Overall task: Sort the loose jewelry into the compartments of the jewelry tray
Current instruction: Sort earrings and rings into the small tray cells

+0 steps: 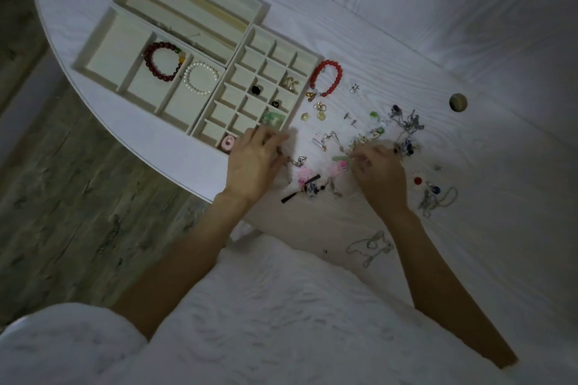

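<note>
Left hand (255, 162) fingers curled at near edge of cream compartmented jewelry tray (200, 72), grip unclear, right hand (377, 173) pinching small pieces among loose jewelry (359, 141) scattered on white tabletop (438, 40) around it

The jewelry trays (219, 94) were cream. One held a dark red bead bracelet (162, 61) with green and yellow beads, and beside it a white pearl bracelet (201, 77). A bright red bead bracelet (328, 76) lay on the white wood-grain table (406, 25). A pale green piece (273, 118) and a pink one (227, 143) sat in small compartments. The floor (62, 181) was grey-brown woodgrain.
</note>
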Available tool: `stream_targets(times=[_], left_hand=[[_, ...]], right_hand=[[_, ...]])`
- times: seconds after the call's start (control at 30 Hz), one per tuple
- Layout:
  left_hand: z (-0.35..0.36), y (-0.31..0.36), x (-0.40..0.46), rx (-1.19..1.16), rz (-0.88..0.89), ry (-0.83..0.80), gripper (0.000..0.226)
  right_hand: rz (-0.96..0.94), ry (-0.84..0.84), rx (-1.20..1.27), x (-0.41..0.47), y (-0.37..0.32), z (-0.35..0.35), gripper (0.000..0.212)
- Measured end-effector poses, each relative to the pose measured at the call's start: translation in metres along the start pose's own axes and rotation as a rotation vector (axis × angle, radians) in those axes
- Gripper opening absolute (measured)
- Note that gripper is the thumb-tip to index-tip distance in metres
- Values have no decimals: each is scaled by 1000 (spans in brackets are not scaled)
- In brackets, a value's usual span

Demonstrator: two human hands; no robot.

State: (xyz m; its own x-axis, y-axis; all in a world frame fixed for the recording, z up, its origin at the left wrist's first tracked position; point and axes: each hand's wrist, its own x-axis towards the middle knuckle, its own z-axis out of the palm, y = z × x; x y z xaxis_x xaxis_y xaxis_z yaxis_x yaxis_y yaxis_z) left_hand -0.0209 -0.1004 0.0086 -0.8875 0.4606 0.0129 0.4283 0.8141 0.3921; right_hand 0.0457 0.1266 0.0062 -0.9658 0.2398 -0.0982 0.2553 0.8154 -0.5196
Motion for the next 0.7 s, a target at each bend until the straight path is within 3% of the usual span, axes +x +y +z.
stream_targets(times=[0.33, 0.47, 0.57, 0.7], left_hand=[[-1, -12, 3, 27, 15, 84, 27], [-2, 13, 5, -66, 98, 184, 19], [6, 40, 16, -222, 157, 52, 24], [11, 61, 31, -517, 15, -293, 28]], right_hand=[[-71, -24, -255, 17, -15, 13, 3], [-106, -47, -123, 14, -16, 7, 8], [-100, -54, 119, 7, -17, -2, 10], [-60, -76, 242, 2, -18, -16, 5]])
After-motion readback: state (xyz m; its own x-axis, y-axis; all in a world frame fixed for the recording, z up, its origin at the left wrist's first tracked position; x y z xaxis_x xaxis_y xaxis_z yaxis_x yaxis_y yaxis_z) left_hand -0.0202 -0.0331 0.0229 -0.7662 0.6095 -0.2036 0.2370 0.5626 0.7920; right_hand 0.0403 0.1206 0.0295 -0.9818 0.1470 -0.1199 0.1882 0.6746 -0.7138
